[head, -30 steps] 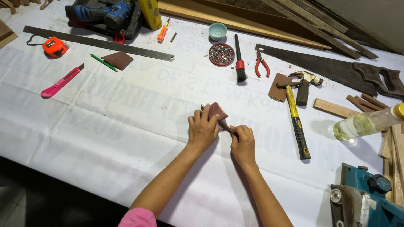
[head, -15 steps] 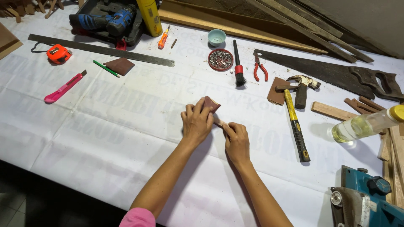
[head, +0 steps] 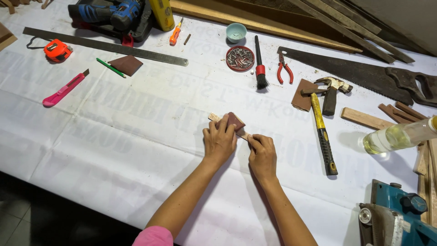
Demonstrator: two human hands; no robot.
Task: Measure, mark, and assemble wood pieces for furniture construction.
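Two hands work at the middle of the table [head: 136,150]. The left hand [head: 220,142] lies palm down, fingers pressing one brown sheet of sandpaper [head: 233,120] onto one thin wooden strip [head: 215,117]. The right hand [head: 262,154], just right of it, is curled narrow, pinching the strip's near end against the table. Both forearms reach up from the lower edge, a pink sleeve at the left elbow.

Beyond the left hand's fingers sit one red dish of screws [head: 240,58], one small pale-blue bowl [head: 236,32], one black brush [head: 259,64] and one pair of red pliers [head: 285,70]. Right of the right hand lie two hammers: a yellow-handled one [head: 322,133] and a dark-handled one [head: 331,93], with a second sandpaper piece [head: 302,95] under them, then one handsaw [head: 359,73] and one clear bottle [head: 400,135]. Far left of the left hand are one pink utility knife [head: 63,89], one orange tape measure [head: 58,49], one steel ruler [head: 104,45], one green pencil [head: 110,67] and a third sandpaper piece [head: 126,64].

The table is covered by a white sheet with faint lettering; dark floor shows at the lower left.
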